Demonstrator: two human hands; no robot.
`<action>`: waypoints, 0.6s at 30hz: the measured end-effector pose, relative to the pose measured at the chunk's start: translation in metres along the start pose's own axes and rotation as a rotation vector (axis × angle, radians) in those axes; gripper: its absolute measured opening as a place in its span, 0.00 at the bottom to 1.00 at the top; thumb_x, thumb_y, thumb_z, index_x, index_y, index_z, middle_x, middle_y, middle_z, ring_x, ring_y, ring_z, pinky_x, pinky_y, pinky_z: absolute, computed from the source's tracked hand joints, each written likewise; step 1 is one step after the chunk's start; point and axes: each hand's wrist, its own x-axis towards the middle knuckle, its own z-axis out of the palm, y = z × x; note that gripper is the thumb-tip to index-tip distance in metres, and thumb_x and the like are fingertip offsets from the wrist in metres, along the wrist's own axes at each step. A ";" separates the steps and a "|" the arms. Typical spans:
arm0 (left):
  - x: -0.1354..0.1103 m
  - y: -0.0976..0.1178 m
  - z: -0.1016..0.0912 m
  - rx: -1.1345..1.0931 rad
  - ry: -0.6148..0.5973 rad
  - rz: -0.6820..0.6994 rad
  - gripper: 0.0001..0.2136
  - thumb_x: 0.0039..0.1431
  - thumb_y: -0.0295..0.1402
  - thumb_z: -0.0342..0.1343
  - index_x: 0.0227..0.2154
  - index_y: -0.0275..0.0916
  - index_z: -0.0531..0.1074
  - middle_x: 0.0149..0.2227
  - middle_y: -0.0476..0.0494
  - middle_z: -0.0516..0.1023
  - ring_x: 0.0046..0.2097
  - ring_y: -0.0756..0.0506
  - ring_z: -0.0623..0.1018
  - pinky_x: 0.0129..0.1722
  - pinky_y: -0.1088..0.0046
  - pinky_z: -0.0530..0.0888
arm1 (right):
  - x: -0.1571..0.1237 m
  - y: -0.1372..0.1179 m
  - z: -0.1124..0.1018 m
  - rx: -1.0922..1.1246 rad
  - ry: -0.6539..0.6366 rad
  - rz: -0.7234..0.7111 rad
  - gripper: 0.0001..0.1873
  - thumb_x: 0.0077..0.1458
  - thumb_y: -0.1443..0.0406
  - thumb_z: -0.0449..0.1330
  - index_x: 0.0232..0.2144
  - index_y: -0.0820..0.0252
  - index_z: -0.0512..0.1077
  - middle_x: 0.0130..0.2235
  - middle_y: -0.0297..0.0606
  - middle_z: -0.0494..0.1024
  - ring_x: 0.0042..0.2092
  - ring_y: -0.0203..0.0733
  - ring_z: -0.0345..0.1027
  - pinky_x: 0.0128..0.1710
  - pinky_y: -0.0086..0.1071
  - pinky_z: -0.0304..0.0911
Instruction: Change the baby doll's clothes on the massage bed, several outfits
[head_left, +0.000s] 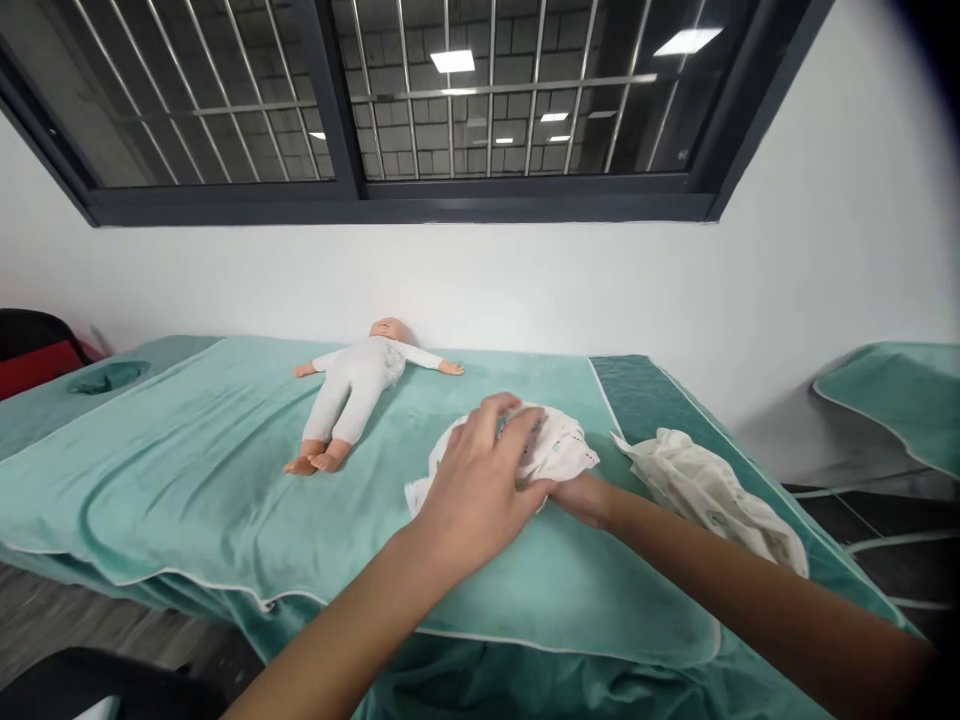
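A bunched white cloth garment (559, 445) with small coloured prints is between my hands, above the green bed cover. My left hand (487, 465) lies over its near left side, fingers bent around the fabric. From the right, my right hand (583, 498) reaches in under the garment; the cloth and my left hand hide its fingers. Further back on the left, a baby doll (356, 375) in a white bodysuit lies on its back, arms spread and feet toward me. Another crumpled white cloth (709, 485) with faint prints rests to the right of my right hand.
The green cover (187, 470) with white piping is spread over a massage bed against the wall. A barred window (487, 100) is above. Black and red fabric (37, 350) stands at left, a dark chair (112, 685) at lower left, another green-covered surface (900, 395) at right.
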 end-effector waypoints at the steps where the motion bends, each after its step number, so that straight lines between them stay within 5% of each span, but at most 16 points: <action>1: -0.002 -0.008 0.003 0.002 0.040 -0.034 0.33 0.54 0.38 0.64 0.62 0.51 0.59 0.66 0.40 0.58 0.63 0.33 0.67 0.59 0.53 0.69 | 0.002 -0.002 0.004 0.033 -0.034 -0.014 0.18 0.59 0.56 0.56 0.47 0.53 0.77 0.53 0.36 0.79 0.64 0.41 0.63 0.63 0.36 0.59; 3: -0.003 -0.027 0.009 -0.035 0.109 -0.126 0.42 0.50 0.39 0.67 0.65 0.48 0.53 0.68 0.36 0.53 0.66 0.31 0.62 0.62 0.50 0.67 | 0.007 -0.008 0.012 0.132 -0.181 -0.050 0.22 0.61 0.55 0.56 0.52 0.58 0.75 0.54 0.40 0.79 0.62 0.44 0.65 0.63 0.42 0.60; 7: -0.010 -0.055 0.019 -0.171 0.214 -0.253 0.37 0.52 0.31 0.63 0.64 0.47 0.55 0.62 0.40 0.65 0.62 0.38 0.69 0.60 0.59 0.70 | 0.013 -0.011 0.015 0.221 -0.444 0.025 0.25 0.62 0.52 0.59 0.55 0.59 0.73 0.55 0.47 0.77 0.60 0.51 0.68 0.62 0.50 0.60; 12: -0.046 -0.081 0.016 -0.066 0.108 -0.255 0.26 0.58 0.33 0.58 0.60 0.49 0.63 0.55 0.43 0.73 0.55 0.39 0.75 0.55 0.62 0.73 | 0.011 -0.002 0.004 -0.178 -0.594 0.011 0.28 0.62 0.50 0.59 0.58 0.58 0.71 0.57 0.44 0.74 0.60 0.51 0.67 0.63 0.49 0.58; 15: -0.084 -0.109 0.003 -0.025 0.175 -0.330 0.23 0.60 0.37 0.56 0.59 0.48 0.65 0.57 0.43 0.73 0.57 0.39 0.74 0.57 0.62 0.72 | 0.004 0.010 -0.012 -0.442 -0.486 -0.031 0.28 0.64 0.50 0.55 0.62 0.52 0.65 0.62 0.43 0.69 0.60 0.49 0.66 0.61 0.48 0.61; 18: -0.139 -0.141 -0.028 -0.053 0.354 -0.540 0.26 0.58 0.43 0.57 0.59 0.43 0.65 0.58 0.42 0.74 0.58 0.37 0.74 0.58 0.60 0.71 | -0.011 0.037 -0.047 -0.832 -0.172 -0.183 0.26 0.65 0.50 0.54 0.61 0.48 0.65 0.67 0.42 0.62 0.65 0.51 0.60 0.63 0.51 0.59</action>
